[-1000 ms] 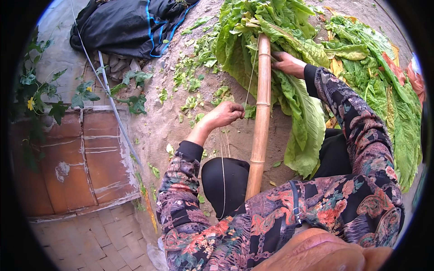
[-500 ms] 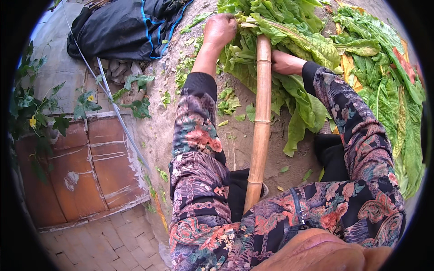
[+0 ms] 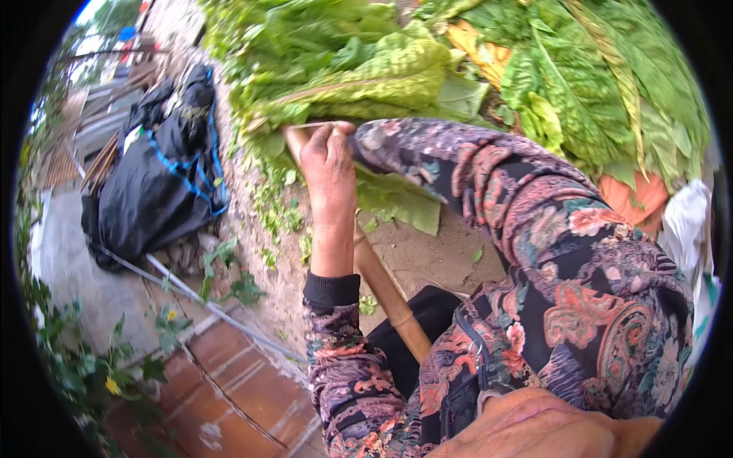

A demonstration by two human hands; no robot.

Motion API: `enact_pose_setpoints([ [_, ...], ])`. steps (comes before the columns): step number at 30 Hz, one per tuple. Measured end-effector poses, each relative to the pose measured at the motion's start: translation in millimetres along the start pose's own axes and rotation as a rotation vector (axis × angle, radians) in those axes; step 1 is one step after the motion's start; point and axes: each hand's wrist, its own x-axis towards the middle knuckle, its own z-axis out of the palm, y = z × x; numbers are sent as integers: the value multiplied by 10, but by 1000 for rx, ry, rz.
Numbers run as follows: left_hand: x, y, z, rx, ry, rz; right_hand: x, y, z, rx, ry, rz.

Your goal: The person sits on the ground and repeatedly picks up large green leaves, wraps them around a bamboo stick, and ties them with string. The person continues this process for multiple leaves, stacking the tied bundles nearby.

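Large green and yellowish tobacco-like leaves [image 3: 382, 72] lie bunched across the top of a bamboo pole [image 3: 385, 286], their stem ends toward the left. The pole slants from my body up to the leaves. My left hand [image 3: 328, 160] is closed at the pole's upper end, in front of it. Just above its fingers runs a thin pale strand [image 3: 309, 124]; whether the fingers grip it is unclear. My right hand [image 3: 345, 128] is almost wholly hidden behind the left one and its own sleeve, so its fingers cannot be made out.
More broad leaves [image 3: 580, 84], some yellow, lie at the right on the ground. Torn leaf scraps [image 3: 279, 214] litter the sandy soil. At left are a black tarp bundle [image 3: 164, 183] with blue edging, a metal rod [image 3: 191, 294], a leafy vine [image 3: 69, 359] and rust-brown panels [image 3: 229, 389].
My view has swung rightward and closer to the leaves. My right hand has crossed from the pole's right side to meet my left hand at its upper end. The pole now leans left.
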Motion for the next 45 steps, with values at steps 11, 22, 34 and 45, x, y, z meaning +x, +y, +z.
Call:
enact_pose_setpoints([
  [11, -360, -225, 161, -61, 71, -191, -3616, 755, -2355, -393, 435, 393],
  [22, -27, -519, 191, 207, 85, -193, -7014, 1372, -1626, -66, 632, 1329],
  [34, 99, -733, 88, 313, 154, -211, -4835, 1543, -953, 258, 580, 753],
  [45, 95, -649, 33, 229, 108, -183, -4767, 835, -1323, -551, 699, 892],
])
